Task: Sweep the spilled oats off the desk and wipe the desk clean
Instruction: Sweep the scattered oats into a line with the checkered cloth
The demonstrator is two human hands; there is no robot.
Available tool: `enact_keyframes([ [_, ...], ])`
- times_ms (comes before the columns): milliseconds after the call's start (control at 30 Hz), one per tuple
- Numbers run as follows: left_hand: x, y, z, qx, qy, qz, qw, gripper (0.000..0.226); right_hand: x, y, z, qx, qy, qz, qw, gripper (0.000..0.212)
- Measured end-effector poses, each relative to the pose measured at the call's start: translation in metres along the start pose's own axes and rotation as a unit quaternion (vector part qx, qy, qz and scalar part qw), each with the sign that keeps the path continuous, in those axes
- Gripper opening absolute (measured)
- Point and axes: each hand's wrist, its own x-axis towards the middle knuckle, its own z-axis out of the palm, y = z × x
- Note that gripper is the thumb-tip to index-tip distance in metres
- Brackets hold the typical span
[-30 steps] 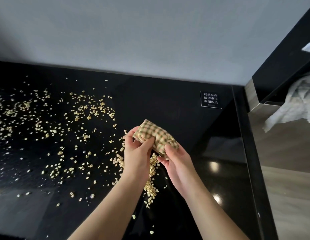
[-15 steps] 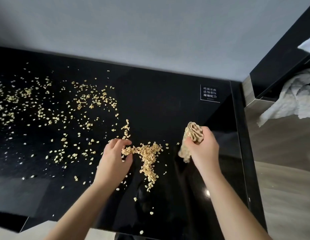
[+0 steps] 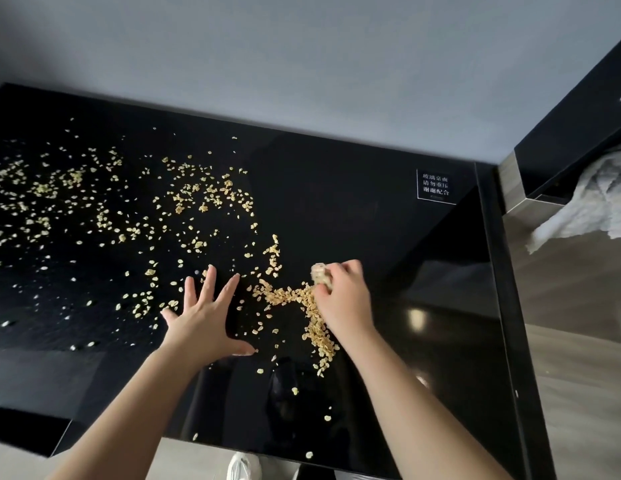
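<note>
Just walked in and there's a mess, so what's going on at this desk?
A person is clearing spilled oats from a black desk. The right hand grips a bunched cloth at the edge of a gathered oat pile, while the left hand is spread open left of it. Scattered oats cover much of the desk's left side, so sweeping isn't finished.

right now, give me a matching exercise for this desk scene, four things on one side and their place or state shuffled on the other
Things:
1. left hand
2. right hand
3. sign with white lettering
4. thick line of oats

Places or states:
a. far right corner of the desk
b. fingers straight and spread
c. grips a bunched cloth
d. runs beside the right hand toward the near edge

Pairs: 1-b, 2-c, 3-a, 4-d
</note>
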Motion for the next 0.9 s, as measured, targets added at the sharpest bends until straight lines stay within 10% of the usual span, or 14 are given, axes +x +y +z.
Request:
enact_keyframes([
  [433,0.004,-0.02,-0.014,0.051,-0.038,0.021,0.998,0.139,-0.02,-0.046,-0.009,0.181,0.013,0.047,0.982,0.018],
  [900,-0.007,-0.029,-0.014,0.14,-0.057,0.068,0.986,0.142,-0.064,0.044,-0.025,-0.019,0.142,0.168,0.975,0.025],
])
